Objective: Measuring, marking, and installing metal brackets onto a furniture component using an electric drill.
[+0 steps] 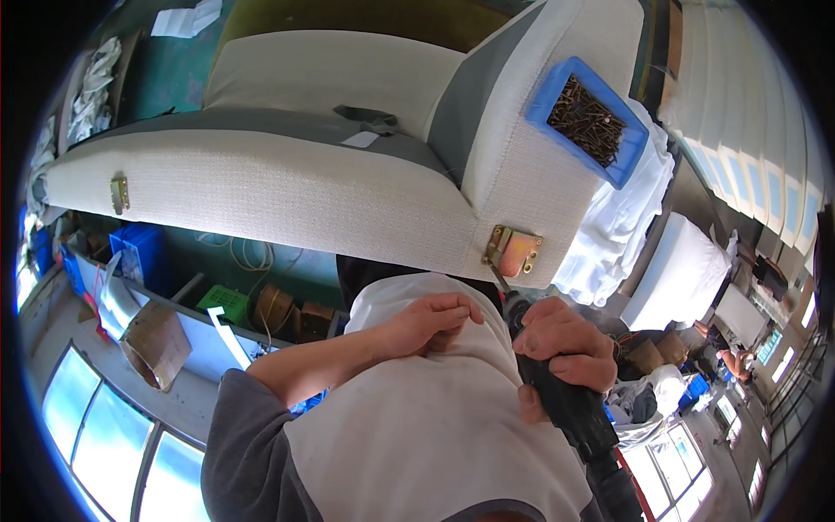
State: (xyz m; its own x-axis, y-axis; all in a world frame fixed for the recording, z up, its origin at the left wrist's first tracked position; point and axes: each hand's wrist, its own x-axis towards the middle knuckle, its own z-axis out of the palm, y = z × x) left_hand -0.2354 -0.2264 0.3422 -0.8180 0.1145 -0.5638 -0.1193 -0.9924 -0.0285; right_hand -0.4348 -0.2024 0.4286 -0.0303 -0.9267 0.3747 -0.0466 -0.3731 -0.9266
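Observation:
My right hand (570,344) is wrapped round a black power screwdriver (570,409). Its bit reaches the left edge of a brass-coloured metal bracket (517,254) on the front corner of a cream upholstered sofa piece (296,187). In front of my white top, my left hand (439,320) is held with its fingers curled in; whether anything small sits inside them is hidden. A blue plastic tray (541,104) full of long brownish screws (587,120) rests on the sofa's raised right side. Another brass bracket (120,195) is attached near the sofa's left end.
A grey strap (370,117) and white label lie on the seat. White cloth (613,248) hangs beyond the right side. Below left are a blue bin (139,252), a green box (226,304) and a cardboard box (156,345). Other people are far right.

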